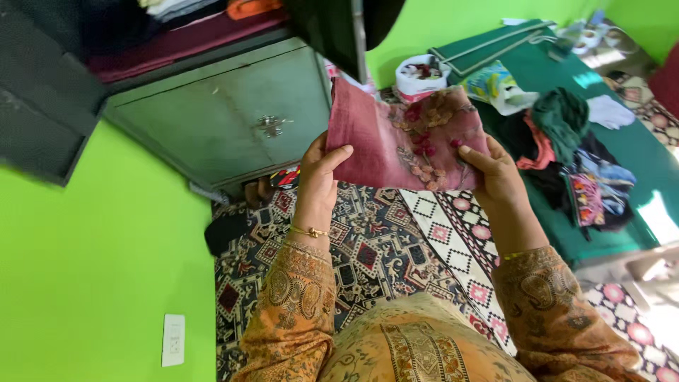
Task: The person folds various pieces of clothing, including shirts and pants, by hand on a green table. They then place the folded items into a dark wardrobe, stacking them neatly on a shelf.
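A folded maroon cloth (pixel 396 134) with red and brown flower embroidery is held up in front of me over the patterned floor. My left hand (pixel 320 170) grips its left edge, thumb across the front. My right hand (pixel 495 170) grips its lower right corner. Both arms wear orange paisley sleeves, and a thin gold bangle sits on the left wrist.
A grey-green metal cabinet (pixel 226 113) stands against the bright green wall, with folded fabrics on top. A green mat (pixel 629 141) at right carries a heap of clothes (pixel 566 148) and bags (pixel 495 81). Patterned rugs (pixel 382 247) cover the floor. A white wall socket (pixel 172 339) is low left.
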